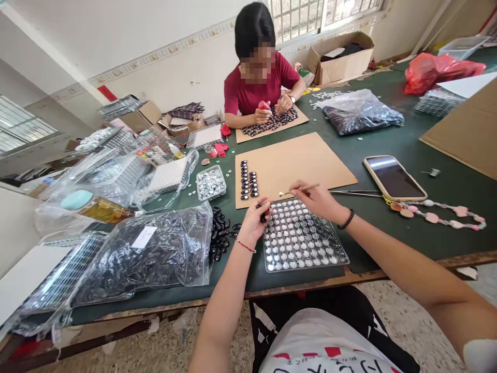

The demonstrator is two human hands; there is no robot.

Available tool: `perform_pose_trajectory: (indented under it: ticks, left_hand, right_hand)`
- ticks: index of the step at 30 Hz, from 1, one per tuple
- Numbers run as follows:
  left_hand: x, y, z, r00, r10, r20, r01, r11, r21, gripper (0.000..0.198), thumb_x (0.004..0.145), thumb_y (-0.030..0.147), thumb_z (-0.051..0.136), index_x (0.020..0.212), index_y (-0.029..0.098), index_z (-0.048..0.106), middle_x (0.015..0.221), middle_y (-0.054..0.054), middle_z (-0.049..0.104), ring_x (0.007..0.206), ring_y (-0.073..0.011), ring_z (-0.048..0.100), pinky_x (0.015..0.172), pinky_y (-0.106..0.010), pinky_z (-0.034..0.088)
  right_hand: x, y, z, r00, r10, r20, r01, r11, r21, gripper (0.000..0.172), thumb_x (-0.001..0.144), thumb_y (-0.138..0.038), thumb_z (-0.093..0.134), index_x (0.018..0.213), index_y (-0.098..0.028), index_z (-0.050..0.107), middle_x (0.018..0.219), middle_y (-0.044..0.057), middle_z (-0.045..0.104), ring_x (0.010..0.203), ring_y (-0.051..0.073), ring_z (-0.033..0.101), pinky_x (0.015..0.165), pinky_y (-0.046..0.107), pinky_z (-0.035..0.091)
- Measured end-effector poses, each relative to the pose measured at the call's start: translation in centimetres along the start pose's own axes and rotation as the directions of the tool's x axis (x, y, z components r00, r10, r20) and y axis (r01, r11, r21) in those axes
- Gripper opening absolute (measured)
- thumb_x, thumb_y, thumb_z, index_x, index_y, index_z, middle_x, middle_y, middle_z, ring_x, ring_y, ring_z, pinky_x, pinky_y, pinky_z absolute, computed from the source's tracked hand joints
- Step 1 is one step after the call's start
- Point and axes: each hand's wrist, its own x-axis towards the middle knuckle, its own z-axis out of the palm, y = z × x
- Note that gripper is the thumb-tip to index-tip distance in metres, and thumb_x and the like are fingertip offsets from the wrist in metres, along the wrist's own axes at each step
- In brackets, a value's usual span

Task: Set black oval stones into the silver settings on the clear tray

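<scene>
Tiled wall (132,88) and a barred window (301,23) at the back; below, a long green table (345,147), crowded on the left with plastic-wrapped packs (112,178). Across from me, a co-worker in a red top (251,98) bends over dark pieces on a second board (298,120).

My left hand (257,221): fingers closed on a small black piece (264,216), held just off the tray's upper left corner. My right hand (310,199): pinching a thin stick (310,187) — its tip, with a small pale bit on it, points left toward the black piece, apart from it.

Under my hands, a clear tray (347,260) set with rows of round white pieces. Beyond it, a cardboard sheet (295,160), two columns of finished-looking black-and-white pieces (244,178) along its left side. Loose black pieces (219,235) lie left of my wrist, beside a labelled bag (155,264). Farther up, a tub (212,197) of pale discs. Right side — tweezers (357,193) by a phone (396,178).
</scene>
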Motion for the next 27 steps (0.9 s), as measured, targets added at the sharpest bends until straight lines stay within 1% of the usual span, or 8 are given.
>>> perform_pose_trajectory:
  ticks: [3, 5, 10, 13, 18, 23, 25, 27]
  left_hand:
    - [-0.3, -1.0, 0.7, 0.997, 0.065, 0.03, -0.07, 0.977, 0.199, 0.031, 0.062, 0.023, 0.068, 0.089, 0.015, 0.056, 0.06, 0.005, 0.042, 0.044, -0.0014, 0.037, 0.037, -0.014, 0.022]
    - [-0.5, -1.5, 1.0, 0.987, 0.151, 0.045, -0.157, 0.909, 0.386, 0.032, 0.062, 0.031, 0.067, 0.089, 0.015, 0.057, 0.059, 0.006, 0.041, 0.043, -0.0018, 0.032, 0.039, -0.016, 0.023]
    - [-0.7, -2.2, 1.3, 0.902, 0.418, 0.113, -0.338, 0.519, 0.785, 0.03, 0.064, 0.037, 0.064, 0.084, 0.016, 0.059, 0.066, 0.001, 0.053, 0.058, -0.0086, 0.044, 0.055, -0.021, 0.035]
    - [-0.7, -2.1, 1.4, 0.879, 0.448, 0.164, -0.36, 0.398, 0.844, 0.025, 0.07, 0.035, 0.059, 0.089, 0.018, 0.06, 0.075, -0.001, 0.06, 0.068, -0.0122, 0.051, 0.064, -0.023, 0.038]
    - [-1.0, -1.9, 1.7, 0.875, 0.419, 0.242, -0.426, 0.433, 0.794, 0.024, 0.075, 0.03, 0.053, 0.095, 0.019, 0.06, 0.096, -0.004, 0.062, 0.09, -0.0162, 0.055, 0.08, -0.027, 0.039]
    - [-1.1, -1.7, 1.5, 0.9, 0.38, 0.215, -0.389, 0.472, 0.791, 0.025, 0.074, 0.035, 0.055, 0.091, 0.018, 0.062, 0.075, -0.002, 0.061, 0.068, -0.0125, 0.054, 0.064, -0.023, 0.041]
    - [-0.4, -0.5, 0.9, 0.897, 0.417, 0.149, -0.379, 0.551, 0.743, 0.024, 0.071, 0.035, 0.058, 0.088, 0.017, 0.062, 0.067, 0.0, 0.058, 0.058, -0.0089, 0.049, 0.056, -0.02, 0.039]
    - [0.7, 1.6, -0.1, 0.885, 0.465, 0.015, -0.381, 0.708, 0.594, 0.024, 0.07, 0.033, 0.06, 0.088, 0.017, 0.061, 0.062, 0.002, 0.052, 0.049, -0.0048, 0.043, 0.046, -0.016, 0.033]
  right_hand:
    - [-1.1, 0.0, 0.9, 0.999, 0.019, -0.04, -0.016, 0.996, 0.087, 0.023, 0.085, -0.032, 0.038, 0.088, -0.019, 0.056, 0.081, 0.003, 0.06, 0.071, 0.013, 0.053, 0.063, 0.023, 0.039]
    - [-1.9, 0.2, 1.3, 0.999, 0.03, -0.034, -0.026, 0.994, 0.104, 0.023, 0.085, -0.033, 0.038, 0.089, -0.02, 0.057, 0.081, 0.002, 0.061, 0.071, 0.014, 0.054, 0.063, 0.024, 0.04]
    - [-2.8, 0.2, 1.5, 1.0, 0.003, -0.027, -0.002, 0.999, 0.042, 0.024, 0.085, -0.033, 0.039, 0.089, -0.02, 0.058, 0.082, 0.004, 0.062, 0.069, 0.014, 0.054, 0.063, 0.025, 0.04]
    - [-2.8, 0.1, 1.5, 0.999, 0.003, -0.042, -0.002, 0.999, 0.036, 0.023, 0.085, -0.033, 0.04, 0.088, -0.019, 0.058, 0.079, 0.003, 0.062, 0.064, 0.013, 0.053, 0.06, 0.024, 0.039]
    - [-2.9, 0.2, 1.7, 0.99, 0.12, -0.079, -0.108, 0.983, 0.147, 0.027, 0.084, -0.038, 0.041, 0.081, -0.018, 0.058, 0.067, 0.002, 0.059, 0.052, 0.011, 0.049, 0.049, 0.023, 0.037]
    - [-2.8, 0.4, 1.5, 0.952, 0.271, -0.14, -0.203, 0.906, 0.372, 0.028, 0.082, -0.043, 0.043, 0.079, -0.018, 0.054, 0.064, 0.001, 0.06, 0.04, 0.008, 0.043, 0.041, 0.023, 0.035]
    - [-2.7, 0.4, 1.3, 0.931, 0.32, -0.173, -0.212, 0.864, 0.457, 0.027, 0.082, -0.044, 0.043, 0.079, -0.019, 0.052, 0.066, 0.002, 0.06, 0.038, 0.008, 0.042, 0.04, 0.023, 0.035]
    - [-2.5, 0.4, 1.0, 0.92, 0.342, -0.191, -0.208, 0.839, 0.503, 0.026, 0.082, -0.044, 0.043, 0.079, -0.019, 0.052, 0.068, 0.002, 0.06, 0.037, 0.008, 0.042, 0.04, 0.024, 0.035]
